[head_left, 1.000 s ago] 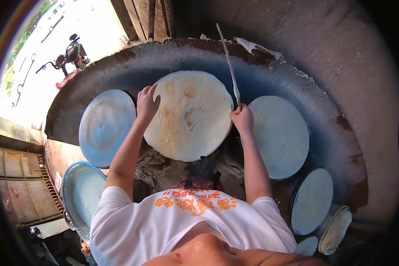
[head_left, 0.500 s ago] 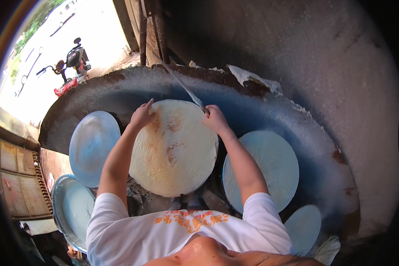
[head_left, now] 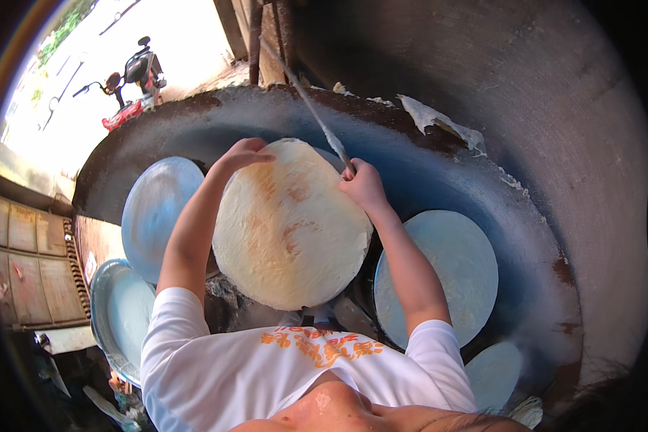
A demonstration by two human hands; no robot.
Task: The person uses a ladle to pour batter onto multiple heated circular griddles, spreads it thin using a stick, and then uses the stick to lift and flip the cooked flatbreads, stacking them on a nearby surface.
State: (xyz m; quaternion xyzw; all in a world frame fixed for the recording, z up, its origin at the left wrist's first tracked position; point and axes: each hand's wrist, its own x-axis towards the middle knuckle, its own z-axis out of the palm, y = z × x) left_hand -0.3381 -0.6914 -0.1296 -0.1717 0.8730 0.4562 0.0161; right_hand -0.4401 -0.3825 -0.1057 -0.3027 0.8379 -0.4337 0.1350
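The round flatbread [head_left: 289, 227] has lifted nearer; left hand [head_left: 243, 153] pinches its far edge, right hand [head_left: 363, 184] clenches a thin stick [head_left: 306, 101]. Peeling underway; next needs steady, even lifting.

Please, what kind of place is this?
Probably an outdoor flatbread cooking spot: a big round flatbread held by both hands, pale round plates around a wide dark basin, and a motorbike in sunlight.

Flatbread [head_left: 288, 227] between two discs [head_left: 158, 216] [head_left: 439, 277], motorbike [head_left: 133, 79] far left behind.
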